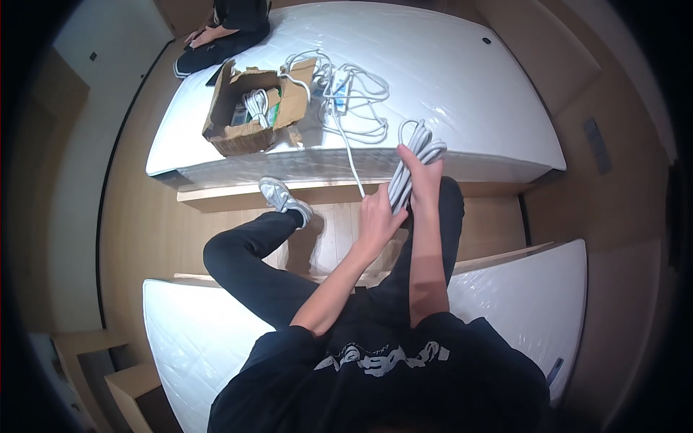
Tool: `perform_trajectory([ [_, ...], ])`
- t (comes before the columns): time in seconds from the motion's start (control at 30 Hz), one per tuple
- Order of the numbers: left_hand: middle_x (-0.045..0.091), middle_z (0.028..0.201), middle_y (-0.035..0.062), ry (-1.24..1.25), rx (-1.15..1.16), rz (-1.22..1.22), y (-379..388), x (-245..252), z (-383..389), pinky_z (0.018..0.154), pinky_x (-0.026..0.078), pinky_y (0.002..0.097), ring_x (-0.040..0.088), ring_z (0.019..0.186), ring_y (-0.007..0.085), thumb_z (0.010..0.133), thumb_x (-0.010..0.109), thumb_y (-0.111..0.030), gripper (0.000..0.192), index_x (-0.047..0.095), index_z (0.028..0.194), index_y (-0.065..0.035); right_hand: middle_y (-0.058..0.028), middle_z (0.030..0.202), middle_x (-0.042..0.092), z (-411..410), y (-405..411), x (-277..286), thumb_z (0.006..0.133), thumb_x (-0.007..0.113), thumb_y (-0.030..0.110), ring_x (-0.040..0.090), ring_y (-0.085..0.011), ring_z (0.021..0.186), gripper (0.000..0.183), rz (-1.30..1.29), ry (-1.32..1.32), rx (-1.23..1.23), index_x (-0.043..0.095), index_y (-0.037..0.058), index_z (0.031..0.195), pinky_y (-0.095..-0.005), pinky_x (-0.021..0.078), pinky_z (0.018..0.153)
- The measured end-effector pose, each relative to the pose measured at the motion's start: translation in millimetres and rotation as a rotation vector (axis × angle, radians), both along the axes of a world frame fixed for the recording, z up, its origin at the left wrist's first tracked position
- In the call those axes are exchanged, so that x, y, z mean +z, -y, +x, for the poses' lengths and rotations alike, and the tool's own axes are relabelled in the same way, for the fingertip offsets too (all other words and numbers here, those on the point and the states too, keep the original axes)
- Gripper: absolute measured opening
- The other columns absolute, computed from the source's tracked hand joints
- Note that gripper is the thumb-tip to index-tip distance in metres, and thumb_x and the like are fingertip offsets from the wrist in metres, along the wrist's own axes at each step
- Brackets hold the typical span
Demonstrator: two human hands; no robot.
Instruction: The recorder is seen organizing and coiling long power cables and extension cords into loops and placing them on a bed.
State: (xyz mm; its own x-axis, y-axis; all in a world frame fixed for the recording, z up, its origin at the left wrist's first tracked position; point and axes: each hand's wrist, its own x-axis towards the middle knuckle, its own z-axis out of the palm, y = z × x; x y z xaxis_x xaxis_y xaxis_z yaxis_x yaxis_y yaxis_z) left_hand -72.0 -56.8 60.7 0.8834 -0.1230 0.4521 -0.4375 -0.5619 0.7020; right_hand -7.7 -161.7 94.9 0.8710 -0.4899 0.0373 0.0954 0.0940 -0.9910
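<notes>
A bundle of white cable (414,157), folded in long loops, is held between both hands above the gap by the mattress. My left hand (377,219) grips its lower end, and a single strand runs from there up to the mattress. My right hand (424,176) is closed round the upper part, with loops sticking out past the fingers. On the mattress, a white power strip (340,91) with blue marks lies among loose cable loops (373,100). Left of it stands a torn, open cardboard box (238,142) with a coiled white cable (257,107) inside.
The plastic-wrapped mattress (444,81) lies across the front on a wooden base (216,197). Another person (238,27) sits at its far left corner. A small dark object (486,40) lies at the far right. A second wrapped mattress (200,335) is beneath me, with a phone (555,372) on it.
</notes>
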Motion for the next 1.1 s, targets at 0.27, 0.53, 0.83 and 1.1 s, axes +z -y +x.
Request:
perform_trajectory([
  [0.27, 0.028, 0.14, 0.0156, -0.321, 0.093, -0.693, -27, -31, -15, 0.102, 0.027, 0.0412, 0.033, 0.126, 0.0277, 0.085, 0.06, -0.027, 0.072, 0.018, 0.138, -0.0017, -0.0085, 0.082, 0.056, -76, 9, -6, 0.077, 0.058, 0.0, 0.057, -0.0157, 0.065, 0.044, 0.452, 0.151, 0.235, 0.045, -0.0021, 0.119, -0.0282, 0.0481, 0.06],
  [0.53, 0.056, 0.079, 0.0038, -1.187, -0.638, -1.812, -47, -56, 56, 0.047, 0.033, 0.0206, 0.044, 0.054, 0.0093, 0.093, 0.048, -0.032, 0.036, 0.046, 0.116, -0.0055, -0.0057, 0.078, 0.052, -145, 2, 15, 0.066, 0.062, 0.0, 0.056, -0.0143, 0.063, 0.058, 0.326, 0.119, 0.537, 0.038, 0.0003, 0.12, -0.0281, 0.0477, 0.058],
  [0.83, 0.055, 0.07, 0.0076, -1.114, -0.194, -0.87, -50, -23, 24, 0.034, 0.024, 0.0204, 0.035, 0.04, 0.0056, 0.093, 0.045, -0.042, 0.041, 0.04, 0.113, -0.0066, -0.0076, 0.077, 0.059, -30, -10, -11, 0.078, 0.062, 0.017, 0.056, -0.0141, 0.063, 0.034, 0.481, -0.238, 0.343, 0.055, -0.0003, 0.106, -0.028, 0.0455, 0.057],
  [1.1, 0.063, 0.094, 0.0063, -1.145, -0.211, -0.93, -91, -69, 26, 0.068, 0.05, 0.0239, 0.061, 0.078, 0.0132, 0.096, 0.028, -0.048, 0.056, 0.053, 0.119, -0.003, -0.0069, 0.065, 0.057, 36, -83, -88, 0.07, 0.068, 0.017, 0.055, -0.0158, 0.052, 0.022, 0.514, -0.436, 0.393, 0.059, -0.0001, 0.081, -0.028, 0.0461, 0.049],
])
